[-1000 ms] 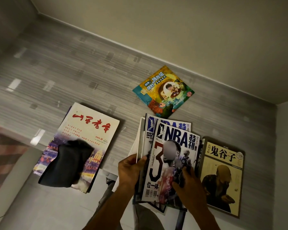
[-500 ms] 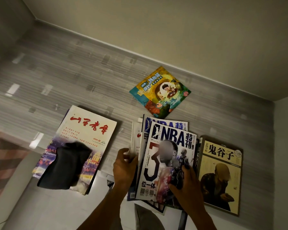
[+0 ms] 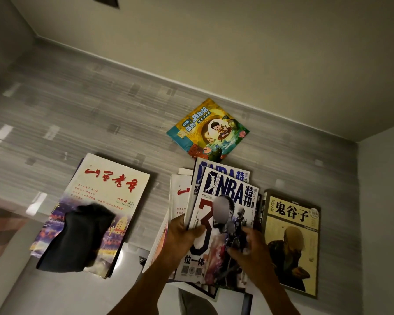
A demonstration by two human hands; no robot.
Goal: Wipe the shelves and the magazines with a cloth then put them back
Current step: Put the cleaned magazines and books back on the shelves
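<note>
A stack of magazines lies at the near middle, topped by an NBA magazine (image 3: 228, 196). My left hand (image 3: 182, 235) grips the stack's left edge, thumb on the top cover. My right hand (image 3: 248, 244) rests on the cover's right part with curled, blurred fingers. A dark cloth (image 3: 77, 237) lies crumpled on a white magazine with red characters (image 3: 109, 189) at the left. A colourful children's book (image 3: 207, 130) lies farther back. A beige book with black characters (image 3: 291, 235) lies at the right.
Everything lies on a grey striped floor (image 3: 77, 114). A pale wall (image 3: 237, 53) runs along the back and another closes the right side. A lighter glossy surface (image 3: 55, 292) fills the near left.
My left hand shifted from the white magazine's edge onto the NBA stack's left edge, thumb over the cover. My right hand slid slightly up the cover. The view tilted a little.
</note>
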